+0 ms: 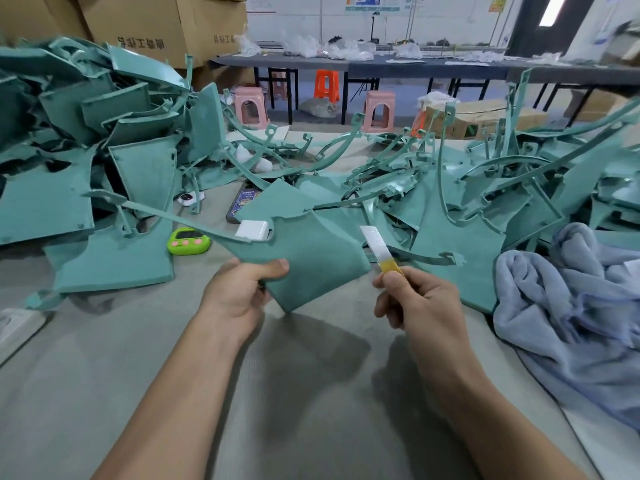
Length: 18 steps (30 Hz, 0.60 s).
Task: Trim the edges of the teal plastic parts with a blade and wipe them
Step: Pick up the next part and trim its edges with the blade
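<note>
Pinched at its lower-left corner, the teal plastic part (311,252) is being held by the left hand (239,289). Just right of it — almost touching its right edge — the blade (375,244) is being gripped by the right hand (415,299).

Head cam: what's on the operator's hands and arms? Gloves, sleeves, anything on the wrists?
Nothing worn. Left hand and right hand are ungloved, no rings or tape. Left forearm and right forearm are uncovered down to the frame's bottom edge: no sleeves, watch or wristband in view.
</note>
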Motion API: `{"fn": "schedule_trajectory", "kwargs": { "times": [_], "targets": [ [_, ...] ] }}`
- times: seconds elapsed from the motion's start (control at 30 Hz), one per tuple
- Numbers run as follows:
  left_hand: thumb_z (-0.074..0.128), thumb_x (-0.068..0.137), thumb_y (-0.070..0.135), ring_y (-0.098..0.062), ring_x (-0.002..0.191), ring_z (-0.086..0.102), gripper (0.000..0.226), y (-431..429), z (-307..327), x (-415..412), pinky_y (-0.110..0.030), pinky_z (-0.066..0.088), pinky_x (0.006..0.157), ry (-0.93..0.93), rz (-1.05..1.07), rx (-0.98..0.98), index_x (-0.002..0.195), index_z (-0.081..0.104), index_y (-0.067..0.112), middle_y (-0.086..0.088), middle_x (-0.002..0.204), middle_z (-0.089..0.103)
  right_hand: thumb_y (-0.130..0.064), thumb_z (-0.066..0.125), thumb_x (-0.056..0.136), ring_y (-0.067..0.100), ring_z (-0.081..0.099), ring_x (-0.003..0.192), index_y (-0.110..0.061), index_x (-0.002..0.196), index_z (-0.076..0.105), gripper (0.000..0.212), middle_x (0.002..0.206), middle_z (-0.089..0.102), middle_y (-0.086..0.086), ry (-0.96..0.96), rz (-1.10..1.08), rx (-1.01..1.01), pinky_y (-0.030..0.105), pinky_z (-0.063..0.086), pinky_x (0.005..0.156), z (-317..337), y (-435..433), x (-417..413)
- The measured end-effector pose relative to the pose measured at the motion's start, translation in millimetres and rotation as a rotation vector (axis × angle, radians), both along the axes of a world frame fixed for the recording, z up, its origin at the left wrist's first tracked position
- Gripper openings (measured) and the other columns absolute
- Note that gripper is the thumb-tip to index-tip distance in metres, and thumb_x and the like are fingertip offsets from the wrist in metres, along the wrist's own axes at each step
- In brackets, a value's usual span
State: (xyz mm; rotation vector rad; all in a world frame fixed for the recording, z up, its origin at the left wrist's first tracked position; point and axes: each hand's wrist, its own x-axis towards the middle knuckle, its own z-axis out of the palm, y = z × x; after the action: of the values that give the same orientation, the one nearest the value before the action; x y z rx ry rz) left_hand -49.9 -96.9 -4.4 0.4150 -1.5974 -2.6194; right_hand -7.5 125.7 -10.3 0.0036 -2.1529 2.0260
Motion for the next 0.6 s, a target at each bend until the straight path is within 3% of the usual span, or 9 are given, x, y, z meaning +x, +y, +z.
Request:
{"fn": "schedule_trajectory", "kwargs": {
  "times": [0.13, 0.27, 0.4, 0.5, 0.6],
  "targets": [
    [0.063, 0.066, -0.022, -0.028, 0.086, 0.070, 0.040, 2.7, 2.1, 3.1, -0.031, 0.057, 0.071, 0.137, 0.117, -0.083, 0.099, 0.068, 0.000, -0.016, 0.096, 0.073, -0.019, 0.055, 0.102, 0.013, 0.041, 0.047, -0.019, 0.074, 0.073, 0.034, 0.052, 0.055, 0.006, -0.056, 0.015, -0.110, 0.020, 0.034, 0.045, 3.6, -2.0, -1.1],
    [0.060, 0.045, -0.004, -0.017, 0.071, 0.058, 0.029, 0.0, -0.4, 0.4, -0.030, 0.044, 0.066, 0.143, 0.164, -0.254, 0.057, 0.070, 0.021, 0.004, 0.068, 0.066, -0.017, 0.054, 0.103, 0.013, 0.041, 0.043, -0.017, 0.069, 0.072, 0.038, 0.051, 0.052, 0.008, -0.157, 0.039, -0.164, 0.019, 0.033, 0.042, 6.6, -0.8, -2.7],
    [0.056, 0.047, 0.000, -0.012, 0.062, 0.058, 0.027, 1.4, -7.5, -0.5, -0.024, 0.044, 0.056, 0.194, 0.061, -0.424, 0.052, 0.070, 0.022, 0.007, 0.063, 0.067, -0.024, 0.056, 0.103, 0.011, 0.040, 0.041, -0.019, 0.069, 0.073, 0.038, 0.049, 0.056, 0.006, -0.251, 0.014, 0.019, 0.021, 0.033, 0.043, 1.4, -2.1, -5.1],
    [0.054, 0.049, 0.000, -0.010, 0.058, 0.060, 0.026, 0.1, -8.7, -1.6, -0.022, 0.046, 0.054, 0.206, 0.021, -0.415, 0.051, 0.070, 0.020, 0.004, 0.062, 0.067, -0.028, 0.057, 0.101, 0.011, 0.043, 0.042, -0.029, 0.071, 0.074, 0.034, 0.048, 0.059, 0.004, -0.265, -0.018, 0.162, 0.027, 0.035, 0.051, -1.3, -1.5, -7.0],
    [0.055, 0.054, -0.003, -0.010, 0.056, 0.060, 0.027, -2.1, -9.6, -1.8, -0.025, 0.046, 0.054, 0.198, 0.000, -0.386, 0.052, 0.070, 0.019, 0.003, 0.063, 0.067, -0.023, 0.057, 0.099, 0.014, 0.042, 0.041, -0.022, 0.067, 0.073, 0.036, 0.047, 0.058, 0.006, -0.267, 0.075, 0.173, 0.026, 0.033, 0.049, 0.5, -1.3, -6.6]
  ]
}}
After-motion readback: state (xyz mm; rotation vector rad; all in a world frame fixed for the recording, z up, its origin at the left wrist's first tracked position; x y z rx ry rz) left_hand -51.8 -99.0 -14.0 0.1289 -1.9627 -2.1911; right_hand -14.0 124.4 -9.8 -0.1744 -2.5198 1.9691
